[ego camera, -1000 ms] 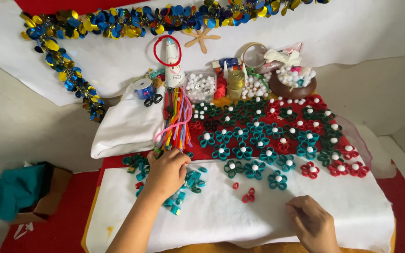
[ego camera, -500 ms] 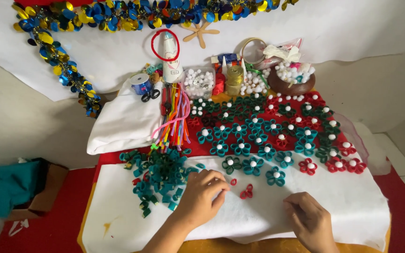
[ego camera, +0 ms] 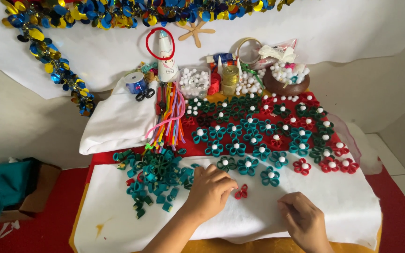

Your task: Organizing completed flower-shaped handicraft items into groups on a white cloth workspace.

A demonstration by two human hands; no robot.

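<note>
Left hand (ego camera: 208,191) lay palm-down on white cloth (ego camera: 118,220), fingers curled, tips touching small red paper flower (ego camera: 242,192) — grasp unclear. Right hand (ego camera: 304,220) rested near worktop's front edge, loosely curled, holding nothing visible. Green coil pile (ego camera: 153,175) just left of left hand.

Left hand (ego camera: 209,189) beside red paper loops (ego camera: 241,192)

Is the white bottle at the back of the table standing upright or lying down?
Upright. The white bottle stands on its base with its pointed cap at the top, and a red ring hangs around it.
</note>
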